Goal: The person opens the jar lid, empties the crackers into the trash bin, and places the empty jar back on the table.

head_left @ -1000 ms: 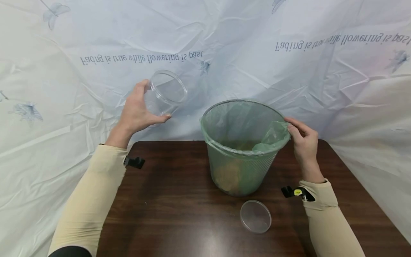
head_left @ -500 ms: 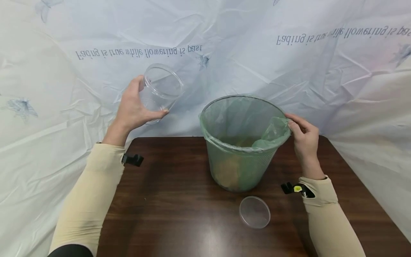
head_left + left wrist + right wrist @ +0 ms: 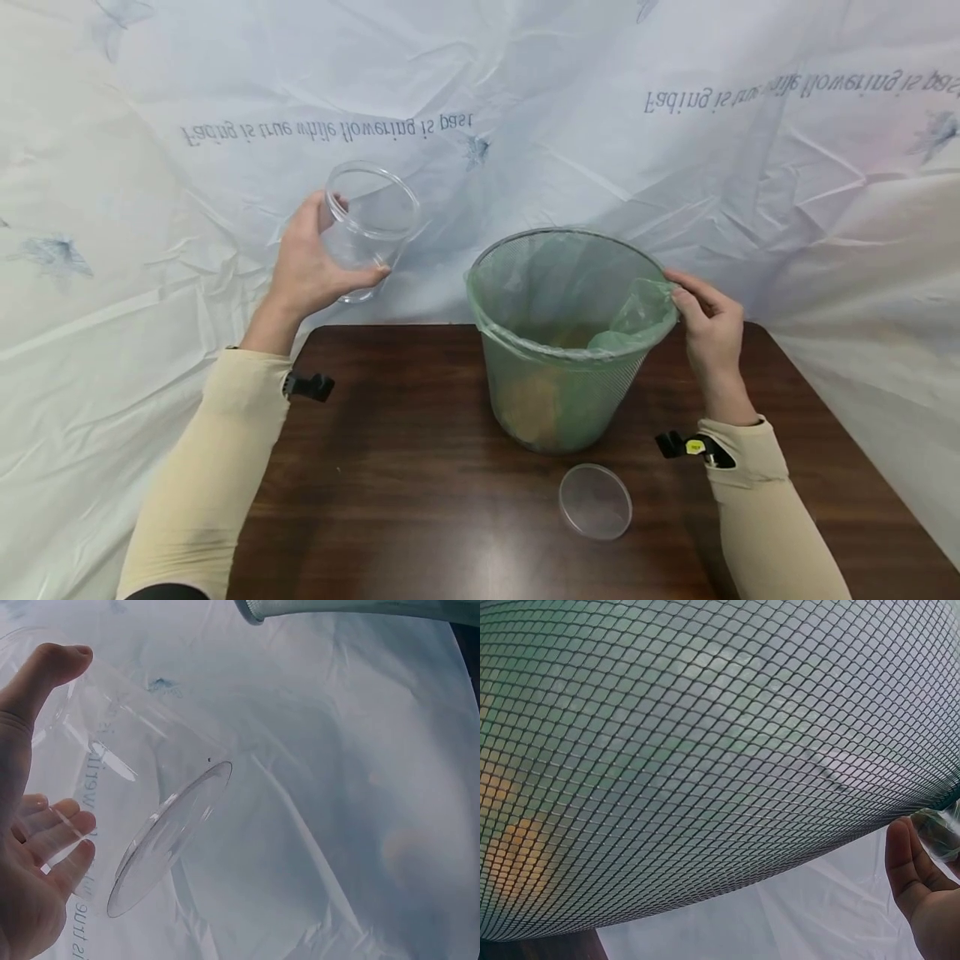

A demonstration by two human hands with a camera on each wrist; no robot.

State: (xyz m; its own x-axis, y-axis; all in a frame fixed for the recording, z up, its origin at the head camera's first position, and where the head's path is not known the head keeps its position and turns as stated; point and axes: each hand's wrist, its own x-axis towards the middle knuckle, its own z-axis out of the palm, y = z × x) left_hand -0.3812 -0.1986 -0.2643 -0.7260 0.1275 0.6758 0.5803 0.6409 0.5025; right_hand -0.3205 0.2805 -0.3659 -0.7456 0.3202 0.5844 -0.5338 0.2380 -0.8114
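In the head view my left hand (image 3: 303, 262) grips a clear plastic jar (image 3: 367, 229) above the table's back left edge, thumb on one side and fingers on the other. The jar's wide mouth tilts up and to the right; nothing shows inside. The left wrist view has the jar's round base (image 3: 171, 840) beyond my fingers. At the right, my right hand (image 3: 711, 329) pinches the green bin liner (image 3: 643, 317) at the rim of a mesh wastebasket (image 3: 558, 400). Something orange-brown shows through the mesh (image 3: 705, 750) in the right wrist view.
A clear round lid (image 3: 596, 502) lies flat on the dark wooden table (image 3: 405, 500), in front of the basket. Pale printed sheeting (image 3: 540, 108) hangs behind the table and along both sides.
My left hand has shifted slightly left with the jar, which now stands a little more upright. The right hand keeps its place at the basket rim; the whole view sways slightly.
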